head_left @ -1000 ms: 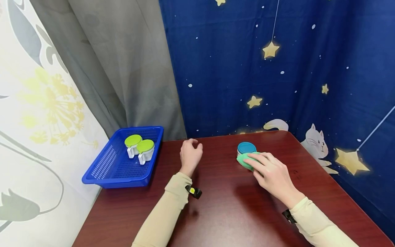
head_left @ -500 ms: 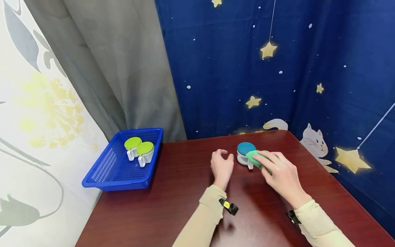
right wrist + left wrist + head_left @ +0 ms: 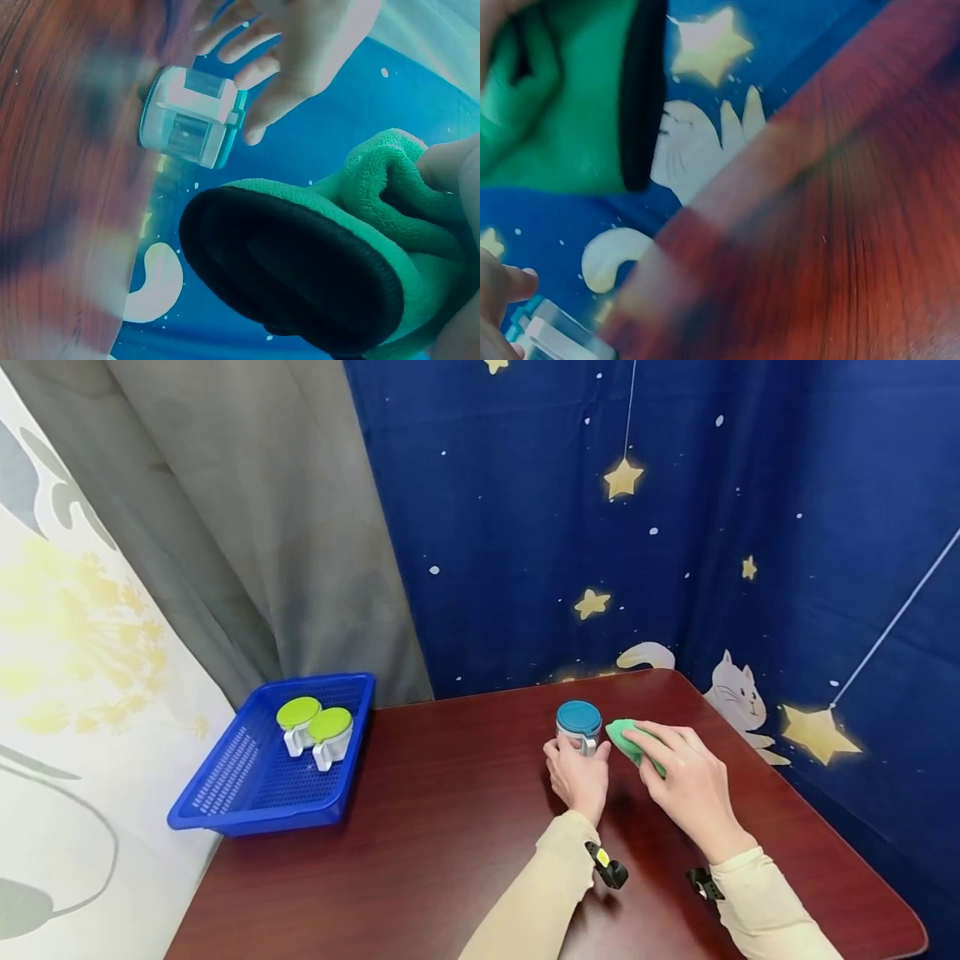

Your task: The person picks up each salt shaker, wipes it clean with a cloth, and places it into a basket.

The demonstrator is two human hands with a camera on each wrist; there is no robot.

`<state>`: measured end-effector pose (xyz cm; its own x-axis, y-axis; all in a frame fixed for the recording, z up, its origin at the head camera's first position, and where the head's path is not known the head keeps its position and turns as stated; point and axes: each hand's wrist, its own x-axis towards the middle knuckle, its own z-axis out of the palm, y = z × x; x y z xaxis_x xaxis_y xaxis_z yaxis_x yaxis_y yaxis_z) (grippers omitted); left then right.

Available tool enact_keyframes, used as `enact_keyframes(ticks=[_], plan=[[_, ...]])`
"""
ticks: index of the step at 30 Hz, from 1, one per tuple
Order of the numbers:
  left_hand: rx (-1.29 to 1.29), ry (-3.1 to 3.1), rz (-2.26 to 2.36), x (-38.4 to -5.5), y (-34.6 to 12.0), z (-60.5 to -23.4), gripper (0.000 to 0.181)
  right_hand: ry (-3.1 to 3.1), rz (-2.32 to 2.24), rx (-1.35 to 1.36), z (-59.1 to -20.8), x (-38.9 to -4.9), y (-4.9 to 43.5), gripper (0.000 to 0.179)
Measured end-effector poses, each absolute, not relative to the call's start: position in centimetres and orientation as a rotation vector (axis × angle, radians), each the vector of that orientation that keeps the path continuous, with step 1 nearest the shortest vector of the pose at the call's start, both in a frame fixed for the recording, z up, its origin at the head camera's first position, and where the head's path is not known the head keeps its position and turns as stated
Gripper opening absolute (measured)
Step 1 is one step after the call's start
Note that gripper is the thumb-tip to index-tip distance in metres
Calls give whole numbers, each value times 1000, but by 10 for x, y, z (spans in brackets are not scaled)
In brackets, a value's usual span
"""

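Since a second ago the left hand (image 3: 581, 783) has travelled from the middle of the head view to the blue-lidded jar (image 3: 579, 718), right of centre, and the green cloth (image 3: 621, 737) has come away from that jar to its right. The left hand's fingers are spread loosely about the jar's lid end; whether they touch it is hard to tell. The right hand (image 3: 690, 785), at centre right, pinches the folded cloth, its black side showing in the right wrist view. The jar stands upright on the dark red table (image 3: 450, 827). At lower left, a blue basket (image 3: 258, 818) holds two green-lidded jars (image 3: 331, 724) side by side, handles toward the lower edge.
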<state>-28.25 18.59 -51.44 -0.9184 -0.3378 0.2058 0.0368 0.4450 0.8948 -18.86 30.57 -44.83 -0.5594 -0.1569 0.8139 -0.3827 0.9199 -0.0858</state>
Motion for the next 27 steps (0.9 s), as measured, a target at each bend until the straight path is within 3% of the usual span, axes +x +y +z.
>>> enact_keyframes(ticks=[4,15,27], plan=[[294,-2375,-1374,-290,191,-525,50,-2222,327,337,-451,-186,306,44],[324,-2287,-1363,-295,194,-533,17,-2231,364,271,-454,-178,307,42],[305,-2108,-1423,-274,168,-536,46,-2211,464,237,-461,-185,288,42]])
